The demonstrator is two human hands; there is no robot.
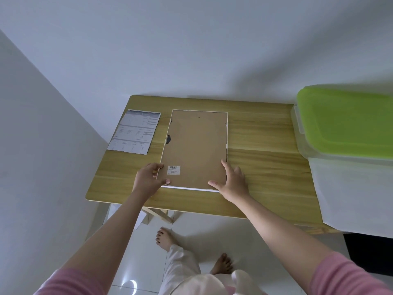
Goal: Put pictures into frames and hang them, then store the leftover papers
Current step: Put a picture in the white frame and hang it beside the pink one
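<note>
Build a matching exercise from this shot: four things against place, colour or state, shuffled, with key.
1. picture frame
2. printed sheet
3. box lid
4. left hand

A. bright green
B. lies flat, left of the frame
C. face down, brown backing up
D. grips the frame's near left corner

Pairs: 1-C, 2-B, 3-A, 4-D

The single camera rides on the person's head, looking forward and steeply down over the near edge of the wooden table (265, 145), close above it, toward the white wall (191, 50) behind.
</note>
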